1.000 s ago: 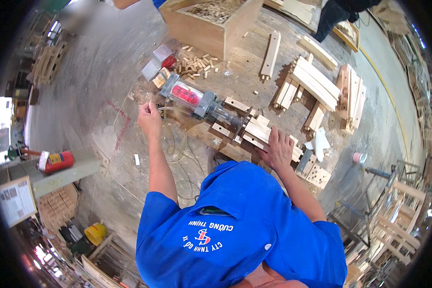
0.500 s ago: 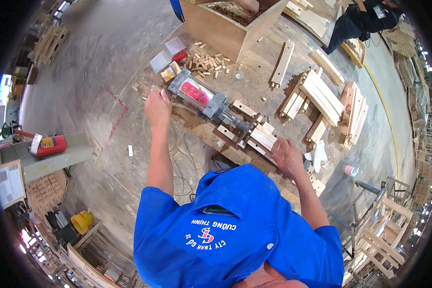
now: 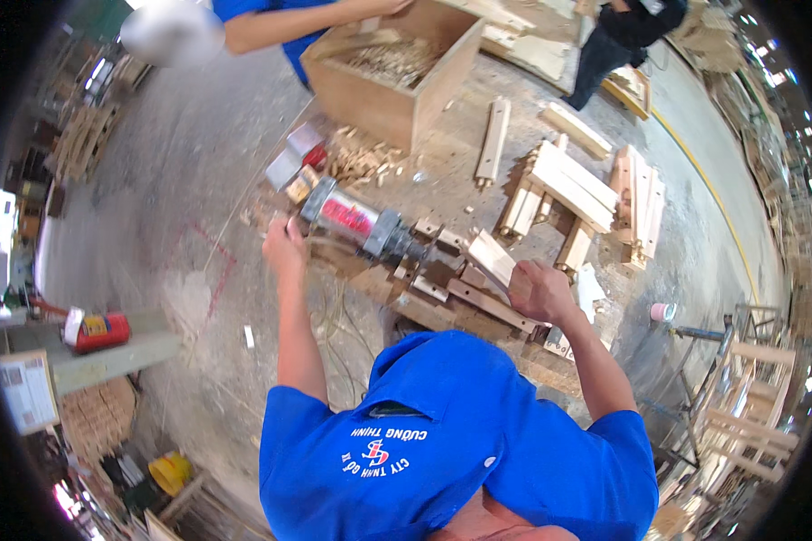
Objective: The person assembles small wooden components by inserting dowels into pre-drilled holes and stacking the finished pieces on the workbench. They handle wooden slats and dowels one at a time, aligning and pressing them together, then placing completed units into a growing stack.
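Gripping a wooden piece (image 3: pixel 491 256) by the tabletop (image 3: pixel 453 193) edge nearest you was your right hand (image 3: pixel 541 290); your left hand (image 3: pixel 285 245) was beside the cylinder (image 3: pixel 348 217), its grip impossible to tell.

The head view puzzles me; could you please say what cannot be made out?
All in the head view:
Wooden piece: one end, hidden by the right hand.
Left hand: blur obscures what it touches.
Dowels: too blurred to count.
Blue-sleeved co-worker: cut off by top edge.
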Motion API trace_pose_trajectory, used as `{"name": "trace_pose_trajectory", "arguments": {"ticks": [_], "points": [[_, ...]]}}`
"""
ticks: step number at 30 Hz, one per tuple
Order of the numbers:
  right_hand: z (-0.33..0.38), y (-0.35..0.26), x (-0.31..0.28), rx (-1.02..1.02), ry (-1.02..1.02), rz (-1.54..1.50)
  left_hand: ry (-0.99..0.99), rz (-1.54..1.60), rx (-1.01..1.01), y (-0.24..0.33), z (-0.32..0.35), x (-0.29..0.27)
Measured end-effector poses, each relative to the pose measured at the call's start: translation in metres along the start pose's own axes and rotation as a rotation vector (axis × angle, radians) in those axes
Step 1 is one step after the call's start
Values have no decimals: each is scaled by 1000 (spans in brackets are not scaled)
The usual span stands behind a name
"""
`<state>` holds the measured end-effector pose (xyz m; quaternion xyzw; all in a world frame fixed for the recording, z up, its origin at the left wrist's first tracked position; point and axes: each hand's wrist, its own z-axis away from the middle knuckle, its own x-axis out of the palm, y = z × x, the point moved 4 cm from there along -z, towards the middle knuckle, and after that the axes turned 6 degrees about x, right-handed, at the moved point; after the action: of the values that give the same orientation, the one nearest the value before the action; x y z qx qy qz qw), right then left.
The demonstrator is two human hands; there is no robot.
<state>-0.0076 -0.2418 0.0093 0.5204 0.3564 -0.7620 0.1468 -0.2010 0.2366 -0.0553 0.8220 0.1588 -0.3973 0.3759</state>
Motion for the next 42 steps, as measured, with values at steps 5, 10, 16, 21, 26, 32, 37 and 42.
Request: {"name": "trace_pose_trajectory", "arguments": {"ticks": [5, 10, 16, 21, 26, 32, 37, 42], "points": [[-19, 15, -70, 268, 63, -1134, -55, -12, -23, 6, 0, -9], [-44, 30, -128, 17, 232, -1995, -34, -33, 7, 25, -2, -19], [-58, 32, -152, 22, 205, -2249, -32, 22, -5, 45, -5, -34], [-59, 40, -151, 64, 198, -2309, -27, 42, -14, 50, 0, -39], [-58, 45, -148, 124, 207, -2302, -35, 44, -45, 50, 3, -37], [-54, 62, -147, 109, 243, -2237, -86, 23, -63, 54, 2, -32], [-57, 54, -150, 165, 550, -2055, -55, 18, -59, 49, 3, -37], [-51, 64, -154, 229, 607, -1929, -79, -3, -64, 50, 2, -34]]}}
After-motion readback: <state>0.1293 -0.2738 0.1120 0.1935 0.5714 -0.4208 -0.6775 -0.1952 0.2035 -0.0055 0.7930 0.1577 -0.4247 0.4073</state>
